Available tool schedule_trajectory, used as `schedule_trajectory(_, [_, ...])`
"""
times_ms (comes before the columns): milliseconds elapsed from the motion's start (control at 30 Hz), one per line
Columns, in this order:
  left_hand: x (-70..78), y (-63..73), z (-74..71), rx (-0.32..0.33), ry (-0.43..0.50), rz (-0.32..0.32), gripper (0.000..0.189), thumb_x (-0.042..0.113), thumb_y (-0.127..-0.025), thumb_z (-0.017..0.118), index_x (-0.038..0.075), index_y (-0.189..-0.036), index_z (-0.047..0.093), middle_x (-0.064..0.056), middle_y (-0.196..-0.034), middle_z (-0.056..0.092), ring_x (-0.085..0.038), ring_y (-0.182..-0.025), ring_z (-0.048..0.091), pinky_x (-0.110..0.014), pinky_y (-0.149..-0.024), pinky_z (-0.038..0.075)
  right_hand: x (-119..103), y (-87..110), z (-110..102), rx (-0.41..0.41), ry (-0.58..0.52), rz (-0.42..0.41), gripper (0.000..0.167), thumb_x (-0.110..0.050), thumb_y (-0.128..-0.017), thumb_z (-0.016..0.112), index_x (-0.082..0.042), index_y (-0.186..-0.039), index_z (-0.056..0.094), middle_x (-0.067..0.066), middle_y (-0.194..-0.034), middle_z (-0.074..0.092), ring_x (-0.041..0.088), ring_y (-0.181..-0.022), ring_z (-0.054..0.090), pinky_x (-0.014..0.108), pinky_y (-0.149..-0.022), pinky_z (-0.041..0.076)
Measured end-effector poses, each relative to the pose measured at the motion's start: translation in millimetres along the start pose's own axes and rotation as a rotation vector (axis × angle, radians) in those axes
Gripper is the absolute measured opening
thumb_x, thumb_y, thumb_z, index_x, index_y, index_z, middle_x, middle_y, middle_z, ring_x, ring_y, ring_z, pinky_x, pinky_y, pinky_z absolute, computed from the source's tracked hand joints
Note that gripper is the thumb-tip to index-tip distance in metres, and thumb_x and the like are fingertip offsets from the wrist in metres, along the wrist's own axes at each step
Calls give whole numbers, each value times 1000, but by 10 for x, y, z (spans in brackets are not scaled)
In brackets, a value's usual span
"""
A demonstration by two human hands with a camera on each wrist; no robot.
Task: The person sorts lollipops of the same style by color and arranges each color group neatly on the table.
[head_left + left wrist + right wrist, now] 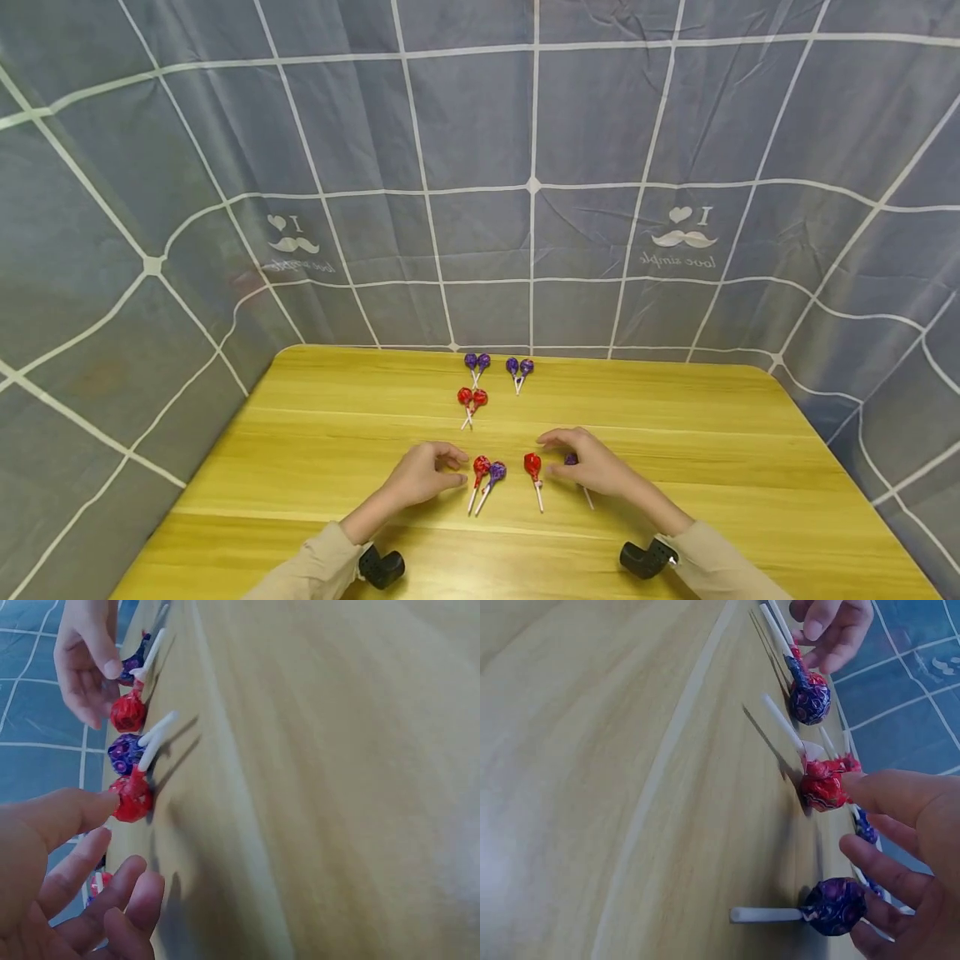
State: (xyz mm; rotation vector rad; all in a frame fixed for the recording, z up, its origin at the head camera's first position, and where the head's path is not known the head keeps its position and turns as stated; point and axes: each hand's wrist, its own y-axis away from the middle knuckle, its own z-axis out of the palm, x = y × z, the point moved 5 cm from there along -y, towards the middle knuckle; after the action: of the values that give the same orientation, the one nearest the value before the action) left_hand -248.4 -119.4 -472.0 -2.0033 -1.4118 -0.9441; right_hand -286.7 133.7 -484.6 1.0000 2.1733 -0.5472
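My left hand (422, 477) hovers over the table with fingers loosely bent and nothing between them. Just to its right lie a red lollipop (481, 467) and a purple lollipop (497, 472), side by side with sticks toward me. My right hand (588, 461) is held between a single red lollipop (532, 466) on its left and another purple lollipop (835, 906), which it partly covers in the head view. In the right wrist view its thumb (885, 791) overlaps the red candy's edge; whether they touch, I cannot tell. Its fingers are spread and relaxed.
Farther back lie two crossed red lollipops (472, 398), a purple pair (477, 362) behind them and another purple pair (519, 367) to the right. The wooden table (300, 467) ends at a grey checked curtain (480, 233). Dark cameras (381, 567) sit at both wrists.
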Motion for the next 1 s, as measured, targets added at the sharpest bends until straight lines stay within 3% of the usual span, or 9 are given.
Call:
schedule_trajectory(300, [83, -105, 83, -76, -25, 55, 37, 14, -80, 76, 0, -113, 66, -13, -105, 69, -27, -93, 63, -32, -77, 50, -50, -73, 46, -28, -12, 7, 45, -18, -86, 71, 1, -126, 58, 10, -111, 69, 27, -105, 63, 28, -83, 49])
schedule_trajectory(567, [95, -170, 148, -94, -65, 27, 37, 13, -80, 75, 2, -114, 65, -10, -107, 69, -28, -99, 62, -47, -89, 47, -54, -126, 94, -39, 4, 15, 42, -16, -85, 71, 1, -122, 61, 8, -107, 71, 23, -101, 65, 35, -92, 49])
schedule_trajectory(767, [95, -214, 153, -80, -90, 19, 34, 12, -80, 75, 4, -112, 67, -9, -104, 70, -27, -98, 63, -49, -90, 46, -62, -145, 87, -35, 14, 20, 38, -13, -84, 71, 1, -119, 64, 8, -106, 71, 21, -99, 66, 35, -92, 50])
schedule_trajectory(1000, [97, -216, 163, -50, -128, -6, 31, 14, -80, 76, 11, -111, 72, -9, -116, 70, -31, -108, 62, -51, -91, 46, -56, -159, 94, -22, 15, -16, 35, -8, -82, 72, 2, -115, 65, 11, -105, 72, 23, -97, 67, 34, -89, 52])
